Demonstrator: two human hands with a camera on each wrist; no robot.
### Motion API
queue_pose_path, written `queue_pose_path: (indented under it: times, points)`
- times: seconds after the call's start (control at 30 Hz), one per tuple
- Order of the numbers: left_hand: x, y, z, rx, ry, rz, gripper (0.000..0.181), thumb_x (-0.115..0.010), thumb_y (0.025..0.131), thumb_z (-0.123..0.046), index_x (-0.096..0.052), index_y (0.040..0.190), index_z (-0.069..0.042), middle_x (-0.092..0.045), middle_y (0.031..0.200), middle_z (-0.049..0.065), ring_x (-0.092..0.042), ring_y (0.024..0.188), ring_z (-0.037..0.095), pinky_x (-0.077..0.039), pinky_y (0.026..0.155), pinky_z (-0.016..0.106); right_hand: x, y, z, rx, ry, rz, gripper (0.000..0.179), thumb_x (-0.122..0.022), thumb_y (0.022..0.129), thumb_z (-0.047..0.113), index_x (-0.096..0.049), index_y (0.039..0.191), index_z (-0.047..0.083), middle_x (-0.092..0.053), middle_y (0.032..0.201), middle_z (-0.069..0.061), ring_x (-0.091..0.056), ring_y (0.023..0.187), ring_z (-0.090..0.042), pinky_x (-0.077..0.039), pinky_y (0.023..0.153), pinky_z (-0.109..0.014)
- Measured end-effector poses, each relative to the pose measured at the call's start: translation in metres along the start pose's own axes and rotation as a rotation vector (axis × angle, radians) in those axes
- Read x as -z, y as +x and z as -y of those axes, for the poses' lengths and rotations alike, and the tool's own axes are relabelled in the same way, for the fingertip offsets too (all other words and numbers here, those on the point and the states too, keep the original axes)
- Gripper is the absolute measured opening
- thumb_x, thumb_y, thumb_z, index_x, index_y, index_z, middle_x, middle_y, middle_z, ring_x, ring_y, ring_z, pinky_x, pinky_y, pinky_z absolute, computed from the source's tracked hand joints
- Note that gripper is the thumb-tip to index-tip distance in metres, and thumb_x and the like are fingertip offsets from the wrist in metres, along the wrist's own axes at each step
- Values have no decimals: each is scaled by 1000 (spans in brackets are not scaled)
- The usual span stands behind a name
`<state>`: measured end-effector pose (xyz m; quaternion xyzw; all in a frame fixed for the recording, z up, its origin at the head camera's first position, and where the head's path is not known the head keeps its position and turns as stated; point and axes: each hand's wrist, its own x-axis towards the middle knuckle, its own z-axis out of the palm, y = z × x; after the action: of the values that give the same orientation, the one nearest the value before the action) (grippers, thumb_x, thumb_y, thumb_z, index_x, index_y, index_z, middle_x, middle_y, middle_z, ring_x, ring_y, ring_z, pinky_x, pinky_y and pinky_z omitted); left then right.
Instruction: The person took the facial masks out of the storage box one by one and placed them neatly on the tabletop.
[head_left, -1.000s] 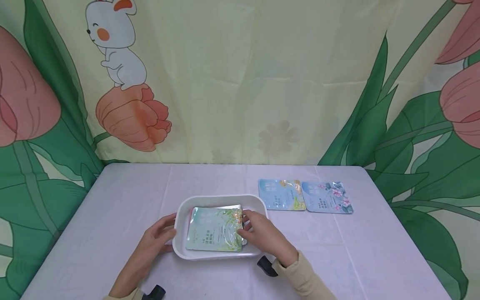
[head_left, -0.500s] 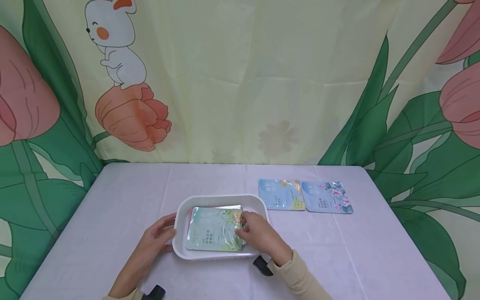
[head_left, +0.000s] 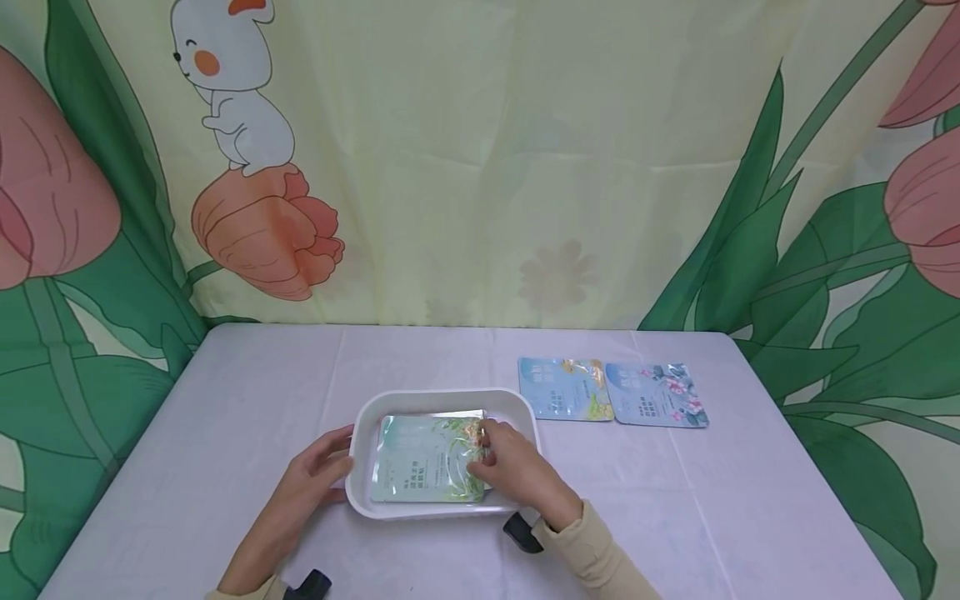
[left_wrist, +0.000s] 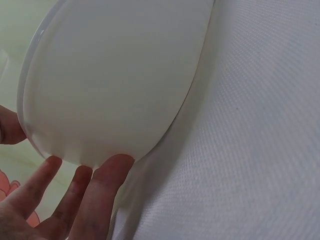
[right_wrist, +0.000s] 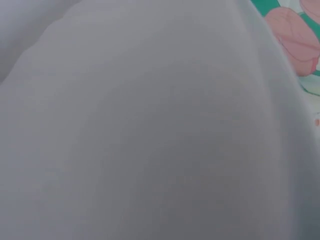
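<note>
A green face mask packet (head_left: 420, 458) lies on top in the white tray (head_left: 358, 492), over another packet whose pale edge (head_left: 461, 413) shows behind it. My right hand (head_left: 517, 471) pinches the top packet's right edge, with the thumb over its printed face. The other fingers are partly hidden. My left hand (head_left: 318, 467) rests its fingertips along the tray's left end. In the left wrist view, fingers (left_wrist: 100, 190) press against the tray's outer wall (left_wrist: 115, 90). The right wrist view holds only a close, blurred tray wall (right_wrist: 165, 130).
Two blue face mask packets lie side by side behind the tray on the right, one with yellow flowers (head_left: 564, 390) and one with pink flowers (head_left: 656, 396). A white cloth (head_left: 720, 517) covers the table. Behind it hangs a printed curtain (head_left: 465, 167).
My right hand has slid slightly left, further over the green packet's right edge. The left hand and the tray keep their places.
</note>
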<state>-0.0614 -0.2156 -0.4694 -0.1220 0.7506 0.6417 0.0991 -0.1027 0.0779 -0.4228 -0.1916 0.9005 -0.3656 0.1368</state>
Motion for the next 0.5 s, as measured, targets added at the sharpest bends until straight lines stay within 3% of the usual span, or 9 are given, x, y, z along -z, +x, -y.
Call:
queue_pose_path:
  times: [0.3,0.5]
  points:
    - [0,-1,-1,13,10,-10,57,-65,95,-27,-43,147,-17,-45,151,14,-54,128,31,-59,80,32,-4,3,-4,-1,61,6,54,-73,85,6,-47,130,-12,-60,106,-18,-60,91,-21,-52,73,-32]
    - [-1,0,-1,12,14,-10,58,-65,95,-29,-43,148,-16,-45,150,15,-54,128,32,-59,81,33,-5,5,-5,-1,59,1,51,-72,86,4,-47,126,-11,-61,100,-15,-56,83,-18,-48,68,-28]
